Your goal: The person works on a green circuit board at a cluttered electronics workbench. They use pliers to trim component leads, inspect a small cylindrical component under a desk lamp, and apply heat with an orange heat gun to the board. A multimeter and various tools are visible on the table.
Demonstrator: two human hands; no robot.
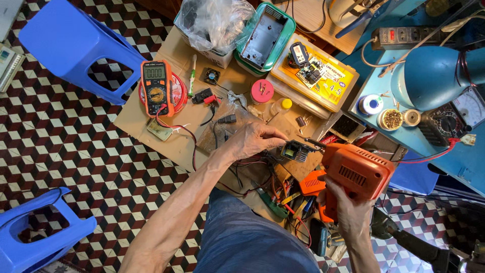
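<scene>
While left hand (pixel 255 140) pinches circuit board (pixel 294 150), right grip (pixel 348 212) closed around orange drill (pixel 353 174), multimeter (pixel 156 87) nearby.

A floor of red, black and white cube-pattern tiles (pixel 76 136) fills the room. Two blue plastic stools (pixel 70 40) stand on it, one above and one below a flat brown cardboard sheet (pixel 177 136). A blue-topped table (pixel 454 156) stands right of the sheet.

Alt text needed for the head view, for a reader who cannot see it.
Right hand grips an orange soldering gun, its tip at a small circuit board held by the left hand. An orange multimeter lies on the cardboard mat beyond.
</scene>
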